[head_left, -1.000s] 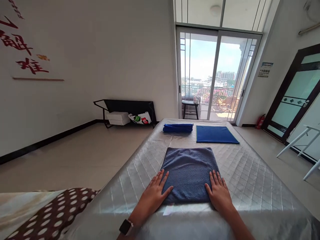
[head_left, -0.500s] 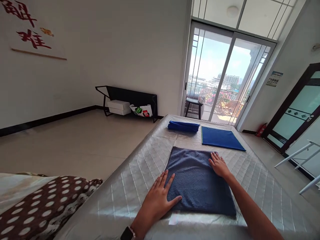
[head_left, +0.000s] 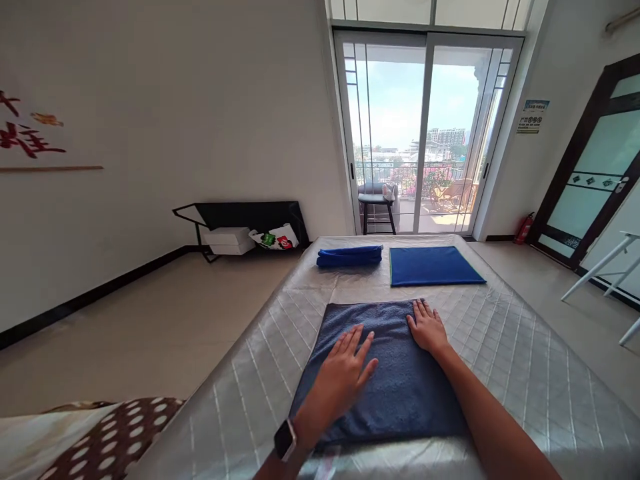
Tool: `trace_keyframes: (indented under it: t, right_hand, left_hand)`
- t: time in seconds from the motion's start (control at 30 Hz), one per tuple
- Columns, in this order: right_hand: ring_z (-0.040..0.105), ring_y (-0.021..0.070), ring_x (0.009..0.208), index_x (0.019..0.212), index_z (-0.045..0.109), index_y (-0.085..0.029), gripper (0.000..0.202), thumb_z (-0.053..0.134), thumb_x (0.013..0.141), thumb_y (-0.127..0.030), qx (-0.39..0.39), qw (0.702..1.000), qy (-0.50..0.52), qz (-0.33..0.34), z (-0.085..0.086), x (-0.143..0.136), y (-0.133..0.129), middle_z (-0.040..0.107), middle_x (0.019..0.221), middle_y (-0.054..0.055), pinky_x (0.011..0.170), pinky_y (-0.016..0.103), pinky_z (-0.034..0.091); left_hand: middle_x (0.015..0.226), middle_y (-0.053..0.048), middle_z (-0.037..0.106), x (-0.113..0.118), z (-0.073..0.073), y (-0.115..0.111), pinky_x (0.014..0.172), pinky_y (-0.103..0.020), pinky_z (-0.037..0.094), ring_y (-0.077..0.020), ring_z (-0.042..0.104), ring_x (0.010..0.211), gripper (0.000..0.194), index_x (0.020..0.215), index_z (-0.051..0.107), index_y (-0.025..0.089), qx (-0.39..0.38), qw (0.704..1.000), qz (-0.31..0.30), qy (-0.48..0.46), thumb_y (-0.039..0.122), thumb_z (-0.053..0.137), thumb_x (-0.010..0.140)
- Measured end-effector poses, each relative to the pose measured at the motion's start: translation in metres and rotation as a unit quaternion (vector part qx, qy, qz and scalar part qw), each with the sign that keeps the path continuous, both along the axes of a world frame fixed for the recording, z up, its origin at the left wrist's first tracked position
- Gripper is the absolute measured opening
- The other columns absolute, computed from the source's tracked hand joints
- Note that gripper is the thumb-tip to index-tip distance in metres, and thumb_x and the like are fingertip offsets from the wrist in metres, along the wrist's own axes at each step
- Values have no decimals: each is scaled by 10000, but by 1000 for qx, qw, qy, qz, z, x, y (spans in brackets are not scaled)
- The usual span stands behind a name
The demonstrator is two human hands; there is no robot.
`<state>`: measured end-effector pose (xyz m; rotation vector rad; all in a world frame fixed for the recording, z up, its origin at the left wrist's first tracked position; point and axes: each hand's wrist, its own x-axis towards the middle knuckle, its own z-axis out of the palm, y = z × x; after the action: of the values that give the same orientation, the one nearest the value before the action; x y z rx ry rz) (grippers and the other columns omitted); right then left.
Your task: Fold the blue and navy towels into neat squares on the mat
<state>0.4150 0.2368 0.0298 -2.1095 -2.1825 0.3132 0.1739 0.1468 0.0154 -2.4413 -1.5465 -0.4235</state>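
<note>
A dark blue-grey towel (head_left: pixel 400 393) lies spread flat on the silvery quilted mattress (head_left: pixel 240 393). Over its left half is my left hand (head_left: pixel 343 373), fingers stretched out; whether it touches the cloth I cannot tell. My right hand (head_left: pixel 428 328) rests flat on the towel's far right corner with the fingers extended. Beyond the towel are a folded bright blue cloth (head_left: pixel 350 257) on the left and a flat blue cloth with a green edge (head_left: pixel 434 265) on the right. A watch is on my left wrist.
A brown polka-dot blanket (head_left: pixel 125 433) lies at the lower left. Against the wall stands a black rack (head_left: pixel 250 217) with white boxes (head_left: pixel 227 240). Past the mattress is a sliding glass door (head_left: pixel 385 133). White furniture legs (head_left: pixel 600 267) show at the right.
My left hand has moved from the towel's left edge inward over the cloth. The right hand stays at the far right corner. The view has levelled and turned.
</note>
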Motion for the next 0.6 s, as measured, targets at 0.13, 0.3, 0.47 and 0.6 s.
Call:
trace_keyframes:
  t: [0.13,0.3,0.47,0.6]
  right_hand:
    - [108,172,1541,1598,212,-148,626,202,1040,-430,11,1000,-6,9,1,0,-3,213,1662,64,1231,399,98]
    - [128,181,1539,1594,225,-135,620,212,1036,-405,14,1000,-9,8,0,0,-3,230,1655,69,1229,404,114]
    - [128,176,1539,1596,221,-143,626,210,1035,-420,17,1000,-4,5,2,-2,-4,231,1654,67,1232,397,96]
    - [125,172,1539,1594,224,-138,624,212,1035,-414,13,1000,-7,4,4,-2,-5,217,1656,60,1234,392,96]
  left_hand:
    - [1564,-83,450,82,14,59,1206,-488,314,-271,368,1465,545,1481,478,257,-44,998,-44,-5,510,312,1028]
    - [1569,-68,444,92,-3,95,1206,-486,295,-258,370,1465,592,1495,453,295,-109,994,-3,-28,571,223,1025]
    - [1618,-62,358,14,-10,100,1229,-484,232,-257,285,1504,620,1526,398,313,-140,989,48,-21,610,223,1011]
    - [1622,-88,342,-47,-12,113,1224,-523,226,-279,285,1503,601,1539,377,274,-157,982,104,-27,554,238,1026]
